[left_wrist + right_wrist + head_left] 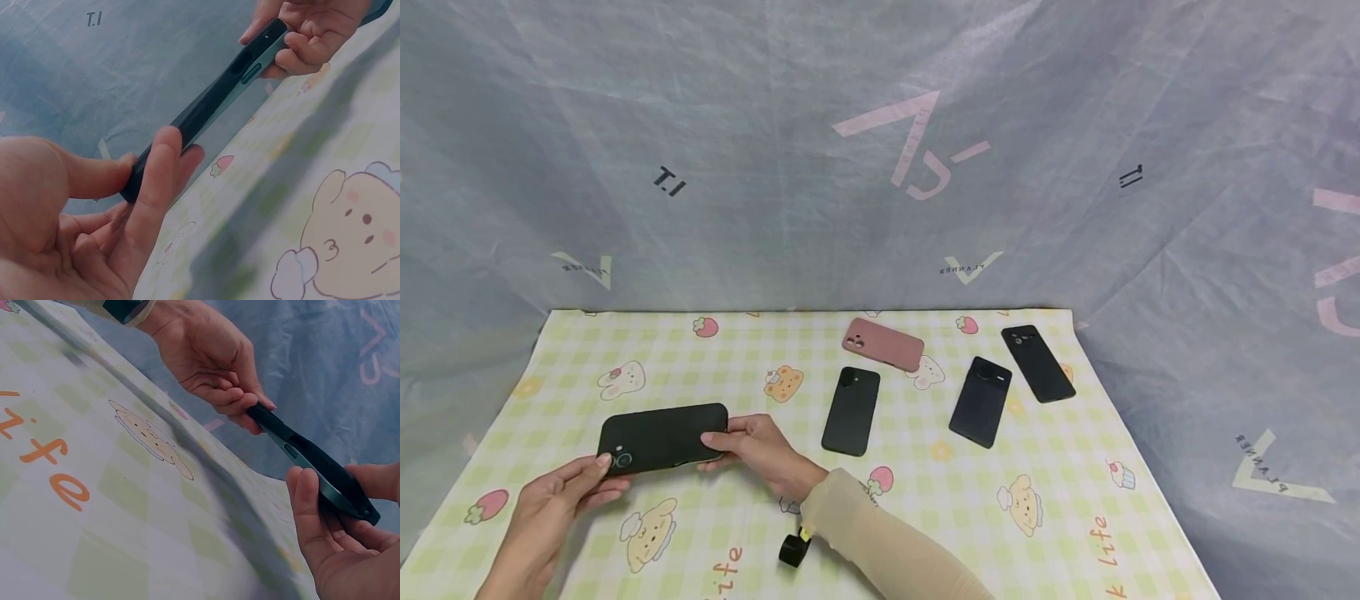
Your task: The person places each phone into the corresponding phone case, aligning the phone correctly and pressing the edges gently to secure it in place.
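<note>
Both hands hold a phone in a black case (658, 437) level above the left part of the table, its back facing up. My left hand (553, 504) pinches the end with the camera, thumb beside the ringed lens. At the other end my right hand (767, 450) grips the case, thumb on top and fingers beneath. In the left wrist view, a teal phone edge (252, 74) with a side button shows along the underside of the black case. The right wrist view has the same teal edge (290, 450) below the dark case, between the two hands' fingertips.
A black phone (852, 411) lies right of my right hand, with a pink phone (883, 344) behind it. Farther right lie a dark blue phone (981, 402) and another black phone (1039, 364). A checked cloth (940, 517) covers the table; a grey curtain (820, 208) hangs behind.
</note>
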The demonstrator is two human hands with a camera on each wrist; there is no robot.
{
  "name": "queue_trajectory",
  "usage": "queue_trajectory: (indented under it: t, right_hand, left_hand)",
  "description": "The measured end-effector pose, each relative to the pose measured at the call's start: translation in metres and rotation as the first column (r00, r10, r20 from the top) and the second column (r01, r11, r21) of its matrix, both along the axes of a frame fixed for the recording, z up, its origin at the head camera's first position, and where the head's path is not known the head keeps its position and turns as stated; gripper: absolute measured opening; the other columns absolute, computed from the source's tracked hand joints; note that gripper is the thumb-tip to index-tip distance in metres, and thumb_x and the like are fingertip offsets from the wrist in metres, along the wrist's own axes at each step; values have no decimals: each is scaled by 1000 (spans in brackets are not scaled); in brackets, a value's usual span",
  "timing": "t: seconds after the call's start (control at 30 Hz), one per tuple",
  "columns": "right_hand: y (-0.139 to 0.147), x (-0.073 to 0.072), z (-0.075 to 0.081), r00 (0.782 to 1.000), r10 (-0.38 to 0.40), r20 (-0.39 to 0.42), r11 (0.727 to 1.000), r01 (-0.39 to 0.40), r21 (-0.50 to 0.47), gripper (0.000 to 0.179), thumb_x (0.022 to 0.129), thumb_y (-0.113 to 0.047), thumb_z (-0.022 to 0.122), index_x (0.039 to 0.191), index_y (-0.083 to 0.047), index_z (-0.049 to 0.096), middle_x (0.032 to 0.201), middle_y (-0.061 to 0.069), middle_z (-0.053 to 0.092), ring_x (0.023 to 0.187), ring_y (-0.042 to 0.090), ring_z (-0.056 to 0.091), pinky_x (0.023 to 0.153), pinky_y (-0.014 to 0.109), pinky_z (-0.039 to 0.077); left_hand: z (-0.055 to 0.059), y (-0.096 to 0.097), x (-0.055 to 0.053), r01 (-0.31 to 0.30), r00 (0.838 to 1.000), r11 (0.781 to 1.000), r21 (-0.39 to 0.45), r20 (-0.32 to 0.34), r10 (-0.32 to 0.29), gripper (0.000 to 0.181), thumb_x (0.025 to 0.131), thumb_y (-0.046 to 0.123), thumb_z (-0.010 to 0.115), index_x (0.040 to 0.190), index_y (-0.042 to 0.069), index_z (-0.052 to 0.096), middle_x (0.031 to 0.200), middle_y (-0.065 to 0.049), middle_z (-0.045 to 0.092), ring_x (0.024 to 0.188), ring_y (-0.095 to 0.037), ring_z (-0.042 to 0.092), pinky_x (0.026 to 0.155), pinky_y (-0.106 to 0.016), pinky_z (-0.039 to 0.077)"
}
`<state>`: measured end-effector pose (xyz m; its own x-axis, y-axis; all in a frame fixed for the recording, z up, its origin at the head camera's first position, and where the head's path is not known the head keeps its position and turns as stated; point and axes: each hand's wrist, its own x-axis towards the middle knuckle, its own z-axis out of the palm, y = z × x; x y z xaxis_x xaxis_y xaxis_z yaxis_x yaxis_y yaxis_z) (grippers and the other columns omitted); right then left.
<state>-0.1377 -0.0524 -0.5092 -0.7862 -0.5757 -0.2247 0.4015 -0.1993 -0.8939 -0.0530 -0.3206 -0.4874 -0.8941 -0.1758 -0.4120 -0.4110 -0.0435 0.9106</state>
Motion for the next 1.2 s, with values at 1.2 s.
queue_trajectory:
  t: [1.2]
  right_hand:
    - [0, 2, 0, 1000, 8, 11, 1000, -8, 12, 15, 102, -14, 75, 110, -2, 80, 98, 18, 81, 88, 29, 81, 94, 33, 62]
  left_hand:
    - [-5, -3, -1, 87, 996, 996, -11, -27, -87, 36, 114, 33, 57, 137, 6, 60, 95, -4, 80, 87, -19, 80, 81, -30, 65]
